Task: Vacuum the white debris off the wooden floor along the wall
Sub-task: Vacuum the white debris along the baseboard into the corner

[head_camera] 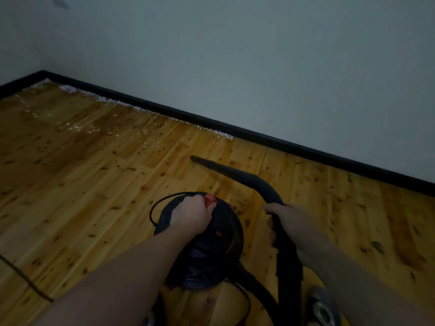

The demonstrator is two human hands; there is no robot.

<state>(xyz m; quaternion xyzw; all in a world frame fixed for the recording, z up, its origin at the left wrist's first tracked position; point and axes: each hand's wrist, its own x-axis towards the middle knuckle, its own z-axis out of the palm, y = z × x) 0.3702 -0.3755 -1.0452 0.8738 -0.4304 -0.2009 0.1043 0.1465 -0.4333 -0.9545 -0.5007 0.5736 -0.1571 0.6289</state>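
Note:
A black canister vacuum (211,250) with a yellow lower body stands on the wooden floor (82,184) in front of me. My left hand (191,214) grips the top of its head, thumb beside a red switch (209,199). My right hand (286,222) is closed around the black hose (270,191). The hose's tapered nozzle (197,159) points left and forward, just above the floor. White debris (221,135) lies in a line along the black baseboard (259,137), and more white debris (94,130) is scattered over the boards toward the far left corner. The nozzle tip is short of the debris.
A pale wall (259,67) rises behind the baseboard and meets a second wall at the far left corner. A thin black cord (155,205) loops off the vacuum's left side. Another dark cord (26,278) crosses the floor at the lower left.

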